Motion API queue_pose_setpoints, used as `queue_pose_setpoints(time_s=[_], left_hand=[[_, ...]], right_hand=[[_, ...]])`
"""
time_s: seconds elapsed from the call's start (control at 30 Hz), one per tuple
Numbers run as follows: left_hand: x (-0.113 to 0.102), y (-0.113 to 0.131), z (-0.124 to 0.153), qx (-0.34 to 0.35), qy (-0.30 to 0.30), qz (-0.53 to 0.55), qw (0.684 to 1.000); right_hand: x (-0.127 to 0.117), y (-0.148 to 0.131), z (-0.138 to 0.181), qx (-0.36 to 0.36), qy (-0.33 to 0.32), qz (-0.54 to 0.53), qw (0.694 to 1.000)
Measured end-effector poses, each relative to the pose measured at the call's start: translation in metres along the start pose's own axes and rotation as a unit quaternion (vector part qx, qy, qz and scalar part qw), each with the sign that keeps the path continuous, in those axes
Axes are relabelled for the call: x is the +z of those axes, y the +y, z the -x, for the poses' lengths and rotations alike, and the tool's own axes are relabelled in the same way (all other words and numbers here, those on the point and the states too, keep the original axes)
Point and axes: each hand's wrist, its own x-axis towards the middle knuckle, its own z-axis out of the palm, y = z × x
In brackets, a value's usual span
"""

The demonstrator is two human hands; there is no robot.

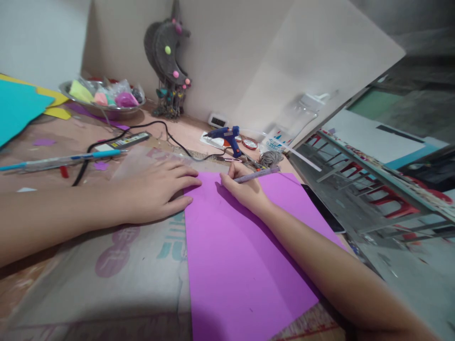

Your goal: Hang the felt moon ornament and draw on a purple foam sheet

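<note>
A purple sheet [245,255] lies flat on top of a printed translucent plastic sheet [152,279] on the table. My left hand [159,189] rests palm down with fingers spread, its fingertips on the purple sheet's left edge. In my right hand [245,187] is a slim greyish pen [258,174], pinched between thumb and fingers over the upper part of the purple sheet. The pen's tip is hidden behind my fingers, so I cannot tell whether it touches the sheet.
Behind my hands lie a blue glue gun [227,137], its black cord [156,123] and a grey yarn bundle [272,158]. Further left are a metal bowl [106,110] of coloured packets, a blue pen [64,162] and turquoise sheets [21,109]. A grey moon-shaped decoration [165,52] stands against the wall.
</note>
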Motion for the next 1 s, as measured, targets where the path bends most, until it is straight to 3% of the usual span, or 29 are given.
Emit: queue_pose_setpoints(time_s=[1.0], left_hand=[[0.0011,-0.0005,0.0012,0.002,0.006,0.001,1.0]], right_hand=[[-0.0028,-0.0056,0.0058,0.005,-0.013,0.0,1.0]])
